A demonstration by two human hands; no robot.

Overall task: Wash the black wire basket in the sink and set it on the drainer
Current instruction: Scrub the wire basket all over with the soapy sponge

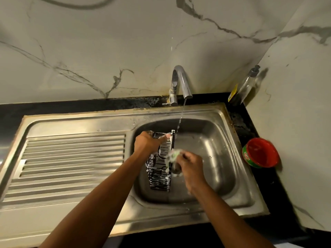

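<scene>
The left hand (pixel 146 143) grips the soapy black wire basket (pixel 160 169) mid-frame in the steel sink (pixel 215 140); the right hand's (pixel 190 164) fingers pinch a blurred green sponge (pixel 173 155), hiding the basket's right edge.

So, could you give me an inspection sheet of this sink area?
Surface: steel sink, tap running into it; ribbed drainer on its left.
Job's things: black wire basket, soapy, in the sink.
Clutter: red tub and pump bottle on the black counter, right.
Hands: left hand grips the basket's top; right hand holds a sponge against it.
Cables: grey cord or hose at the top of the view.
Surroundings: marbled wall.
</scene>
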